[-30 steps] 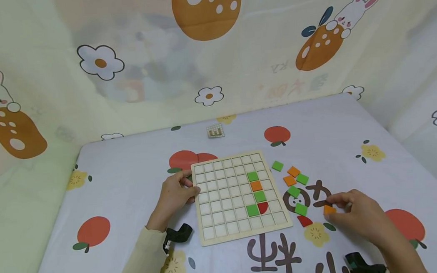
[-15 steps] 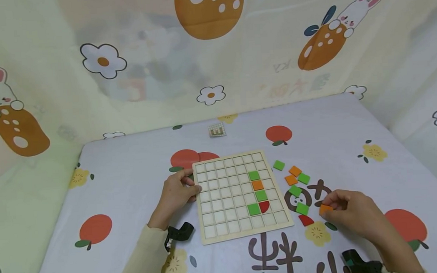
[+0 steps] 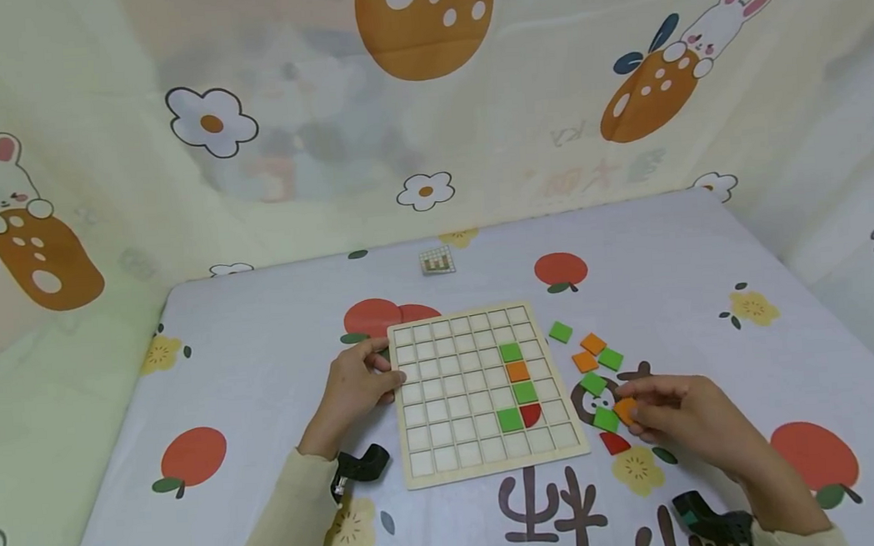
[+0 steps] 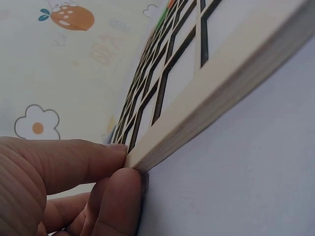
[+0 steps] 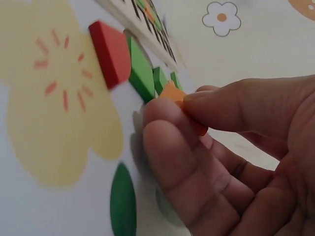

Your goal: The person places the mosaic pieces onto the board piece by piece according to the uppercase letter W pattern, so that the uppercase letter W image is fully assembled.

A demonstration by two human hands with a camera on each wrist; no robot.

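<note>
**Pale wood, painted tiles, printed cloth**

The grid board (image 3: 482,394) is pale, unvarnished wood with a smooth matt edge. The orange tile (image 5: 173,93), red piece (image 5: 110,51) and green tiles (image 5: 141,71) look matt-painted. A smooth printed cloth (image 3: 261,350) covers the desk.

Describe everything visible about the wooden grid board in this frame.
The wooden grid board is a pale, light-wood square tray lying flat on the printed tablecloth, divided by thin ribs into small square cells. Most cells are bare; a right-hand column holds green, orange and green tiles, with a green tile and a red rounded piece below. The left hand grips its left edge, fingers pinching the rim.
</note>
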